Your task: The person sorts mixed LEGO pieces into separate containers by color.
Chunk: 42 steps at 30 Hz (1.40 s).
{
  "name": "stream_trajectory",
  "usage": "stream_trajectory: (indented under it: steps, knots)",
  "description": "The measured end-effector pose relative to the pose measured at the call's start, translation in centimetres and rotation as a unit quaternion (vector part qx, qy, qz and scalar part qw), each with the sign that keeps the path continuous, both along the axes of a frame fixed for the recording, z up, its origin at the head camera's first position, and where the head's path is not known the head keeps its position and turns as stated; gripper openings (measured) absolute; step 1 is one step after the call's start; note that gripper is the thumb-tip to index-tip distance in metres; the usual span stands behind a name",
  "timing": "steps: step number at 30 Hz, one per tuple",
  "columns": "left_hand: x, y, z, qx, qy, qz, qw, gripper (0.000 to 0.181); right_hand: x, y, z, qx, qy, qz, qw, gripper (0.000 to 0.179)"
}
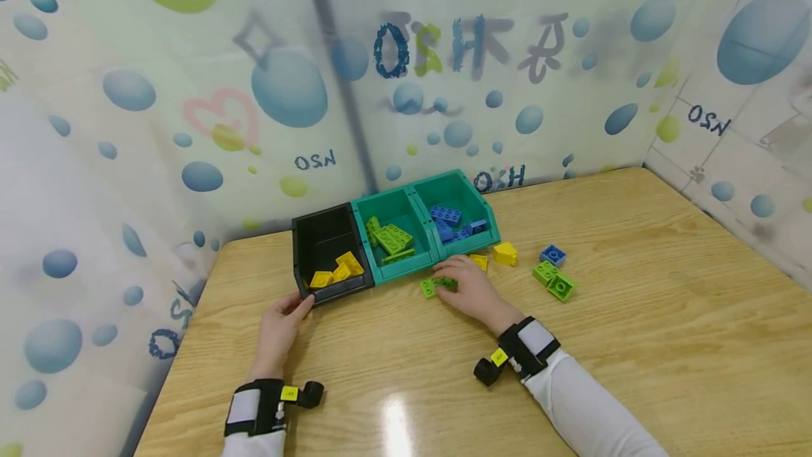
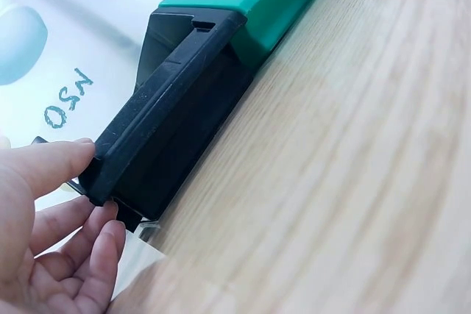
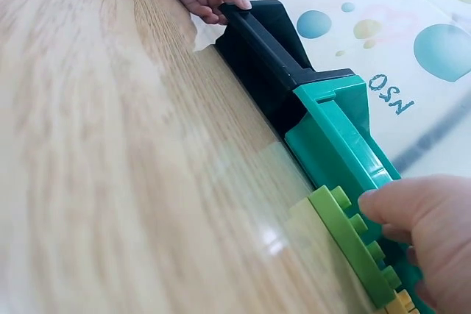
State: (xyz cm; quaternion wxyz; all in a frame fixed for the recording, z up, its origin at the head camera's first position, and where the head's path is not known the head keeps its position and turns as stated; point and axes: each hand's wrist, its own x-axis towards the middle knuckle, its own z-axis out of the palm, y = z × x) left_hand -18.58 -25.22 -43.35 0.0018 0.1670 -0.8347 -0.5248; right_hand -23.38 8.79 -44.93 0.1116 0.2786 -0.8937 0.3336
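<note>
My left hand (image 1: 279,330) grips the near left corner of the black bin (image 2: 184,108), thumb on its rim and fingers curled beneath. Several yellow blocks (image 1: 340,270) lie inside that bin. My right hand (image 1: 472,291) is over a light green studded block (image 3: 349,248) on the table, before the teal bins (image 1: 406,272). In the right wrist view its thumb is just above the studs, with the block's near side uncovered; the other fingertips are partly hidden. Green blocks (image 1: 393,238) lie in the middle bin, blue blocks (image 1: 446,215) in the right one.
Right of my right hand lie a yellow block (image 1: 505,253), another yellow piece (image 1: 478,261) partly behind the hand, a blue block (image 1: 553,254) and green blocks (image 1: 561,286). A patterned curtain (image 1: 406,125) hangs behind the wooden table (image 1: 666,316).
</note>
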Motion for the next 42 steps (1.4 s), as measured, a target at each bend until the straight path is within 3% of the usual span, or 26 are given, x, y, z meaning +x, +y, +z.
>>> stream_trajectory:
  steps: [10,17,22,25,29,34,37,42]
  knots:
    - [0.0,0.0,0.0,0.0,-0.002,0.0,1.0,0.059,0.6,-0.1,0.3,0.057,-0.045,0.025,0.997,0.036]
    - [-0.1,0.1,0.0,-0.002,-0.003,0.002,1.0,0.058,0.7,-0.3,0.5,0.054,-0.077,-0.016,0.9954,0.044]
    - [-0.1,0.0,0.1,-0.003,-0.005,0.0,1.0,0.058,0.7,-0.2,0.4,0.057,-0.065,-0.023,0.996,0.037]
    - [0.0,0.0,0.1,-0.002,-0.005,0.0,1.0,0.059,0.6,-0.1,0.2,0.03,-0.067,0.002,0.9973,0.033]
    - [-0.1,0.0,0.2,0.002,-0.004,0.001,1.0,0.059,0.7,-0.1,0.6,-0.028,-0.117,0.041,0.9919,0.032]
    - [-0.2,0.0,0.3,0.004,0.004,0.001,1.0,0.058,0.8,-0.3,0.9,-0.086,-0.17,0.02,0.9816,0.036]
    - [-0.1,0.0,0.2,0.004,0.005,0.001,1.0,0.056,0.7,-0.6,1.1,-0.117,-0.167,0.003,0.979,0.035]
    - [-0.2,0.1,-0.1,-0.006,0.012,0.003,0.9999,0.052,0.2,-1.2,2.3,-0.147,-0.125,0.016,0.9811,0.034]
